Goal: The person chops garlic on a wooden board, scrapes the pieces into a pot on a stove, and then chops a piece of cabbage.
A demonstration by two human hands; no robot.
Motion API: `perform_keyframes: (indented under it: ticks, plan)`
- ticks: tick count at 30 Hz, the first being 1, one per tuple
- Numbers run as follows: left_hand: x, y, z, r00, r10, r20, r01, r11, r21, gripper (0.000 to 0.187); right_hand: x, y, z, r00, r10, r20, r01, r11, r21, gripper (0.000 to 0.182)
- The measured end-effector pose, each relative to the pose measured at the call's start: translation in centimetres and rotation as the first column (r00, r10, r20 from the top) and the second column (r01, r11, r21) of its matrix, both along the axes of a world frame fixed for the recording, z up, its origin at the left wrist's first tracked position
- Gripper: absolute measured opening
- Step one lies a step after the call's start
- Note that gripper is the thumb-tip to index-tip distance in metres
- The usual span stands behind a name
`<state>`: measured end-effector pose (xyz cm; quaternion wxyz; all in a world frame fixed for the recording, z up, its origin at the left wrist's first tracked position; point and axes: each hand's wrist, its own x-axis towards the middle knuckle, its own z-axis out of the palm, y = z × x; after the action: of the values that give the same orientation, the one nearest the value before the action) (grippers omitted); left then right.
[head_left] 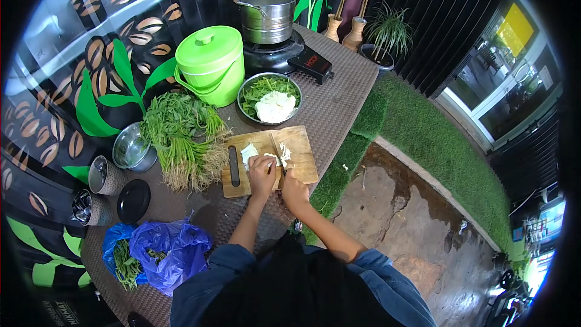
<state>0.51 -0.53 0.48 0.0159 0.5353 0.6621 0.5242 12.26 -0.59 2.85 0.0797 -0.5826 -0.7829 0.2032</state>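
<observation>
My right hand (295, 192) is closed round the handle of a kitchen knife (276, 146), its blade pointing away from me over the wooden cutting board (302, 139). Just left of the blade, my left hand (262, 175) has its fingers curled down on a piece of pale cabbage (272, 158), mostly covered by the fingers. Sliced shreds of cabbage (285, 154) lie right of the blade, and a larger pale piece (249, 153) rests on the board's left. Beyond the board stands a steel bowl (241, 104) holding green leaves and a white cabbage-like heap.
A bundle of rooted greens (184, 145) lies left of the board. Behind are a lidded green bucket (212, 63) and a steel pot (266, 21) on a stove (266, 57). Blue plastic bags (172, 254) sit at the near left. The table's edge runs along the right.
</observation>
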Motion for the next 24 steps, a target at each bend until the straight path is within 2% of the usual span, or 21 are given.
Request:
perform_keyframes:
  ticks: [3,5,10,12,15,22,24]
  plan:
    - [-0.1,-0.1,0.0,0.999,-0.032,-0.004,0.032,0.999,0.014,0.010,-0.3,0.5,0.2,1.000,0.005,-0.030,-0.004,0.999,0.031,0.028]
    - [-0.1,-0.1,0.2,0.999,-0.032,-0.030,0.033,0.999,0.008,0.010,-0.1,2.4,1.0,0.997,0.050,-0.057,-0.053,0.997,-0.057,0.031]
    - [-0.1,-0.1,-0.1,0.998,-0.021,-0.063,0.021,1.000,0.000,0.011,0.7,1.8,3.0,0.993,0.115,-0.011,-0.116,0.990,-0.083,0.031]
    - [-0.2,0.0,-0.3,0.998,-0.030,-0.054,0.031,1.000,0.003,0.011,-0.1,0.2,1.9,0.997,-0.057,-0.047,0.054,0.996,-0.069,0.029]
    - [0.1,-0.3,0.5,0.999,-0.033,-0.017,0.033,0.999,-0.009,0.015,-1.1,0.7,-0.7,1.000,-0.021,0.019,0.022,0.998,-0.063,0.030]
    - [-0.2,-0.1,-0.1,0.999,-0.031,-0.045,0.030,0.999,-0.033,0.013,0.5,0.9,2.4,0.997,0.041,-0.066,-0.043,0.999,-0.024,0.032]
    - [-0.1,-0.1,-0.2,0.999,-0.031,-0.029,0.031,0.999,-0.012,0.013,-0.3,0.5,-0.9,1.000,0.008,-0.020,-0.008,1.000,0.027,0.032]
